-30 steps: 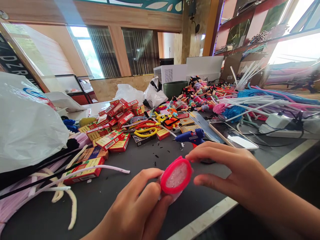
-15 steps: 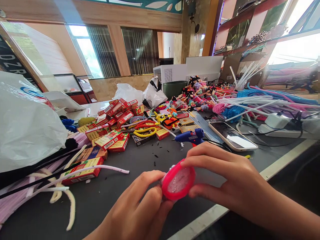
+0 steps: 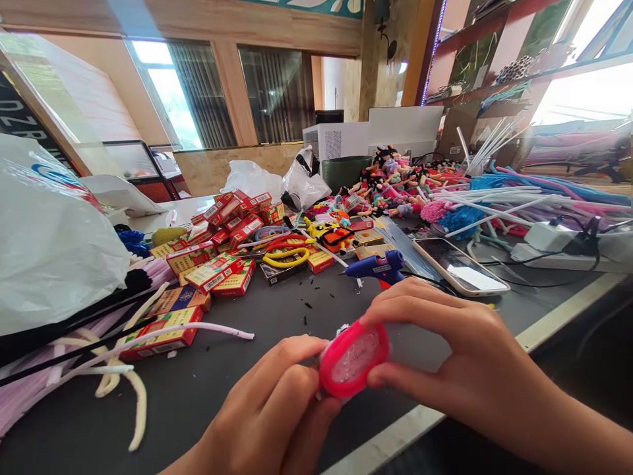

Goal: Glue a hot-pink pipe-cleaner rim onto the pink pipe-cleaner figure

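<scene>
A: What colour is the pipe-cleaner ring (image 3: 330, 375)?
B: Hot pink, around a speckled silvery-white centre.
A: And the glue gun (image 3: 376, 267)?
B: Bright blue, with red beneath.
A: The boxes (image 3: 213, 274)?
B: Red and yellow, with black-and-white barcodes.
A: The counter (image 3: 188, 422)?
B: Plain charcoal, edged in cream.

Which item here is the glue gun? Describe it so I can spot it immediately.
On the dark grey workbench, look just above the right hand. The blue plastic hot glue gun lies there, left of a glossy black smartphone; its red trigger sets it apart.
</scene>
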`<state>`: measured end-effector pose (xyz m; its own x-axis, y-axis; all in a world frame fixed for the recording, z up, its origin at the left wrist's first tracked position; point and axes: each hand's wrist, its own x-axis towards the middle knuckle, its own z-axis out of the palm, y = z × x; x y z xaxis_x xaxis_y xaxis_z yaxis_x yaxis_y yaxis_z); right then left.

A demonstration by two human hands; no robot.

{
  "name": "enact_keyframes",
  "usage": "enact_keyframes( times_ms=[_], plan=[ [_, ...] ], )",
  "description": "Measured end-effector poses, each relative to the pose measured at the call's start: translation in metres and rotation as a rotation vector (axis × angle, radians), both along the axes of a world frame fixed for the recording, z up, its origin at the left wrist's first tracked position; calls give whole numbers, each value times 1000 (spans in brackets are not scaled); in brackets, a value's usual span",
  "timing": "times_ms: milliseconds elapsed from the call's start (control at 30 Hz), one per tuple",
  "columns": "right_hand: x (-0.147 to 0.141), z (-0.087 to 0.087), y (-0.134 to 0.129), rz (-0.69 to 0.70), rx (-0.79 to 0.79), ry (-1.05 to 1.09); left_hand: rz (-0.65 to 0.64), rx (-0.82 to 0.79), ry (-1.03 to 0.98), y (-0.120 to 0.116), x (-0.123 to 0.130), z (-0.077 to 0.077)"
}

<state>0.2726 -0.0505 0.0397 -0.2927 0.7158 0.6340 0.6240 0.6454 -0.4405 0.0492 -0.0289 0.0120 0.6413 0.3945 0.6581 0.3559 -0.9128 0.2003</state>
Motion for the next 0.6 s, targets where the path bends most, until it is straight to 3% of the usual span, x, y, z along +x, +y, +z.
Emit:
enact_keyframes(
  times_ms=[267,400,600],
  plan=[
    [-4,-6,0,-91,-161,144,19,-44,-51,1,-1,-4],
    [-3,-7,1,-53,-283,171,11,-51,-26,2,-3,-2],
    [-5,-8,1,-2,-306,209,9,-53,-36,2,-2,1]
  ],
)
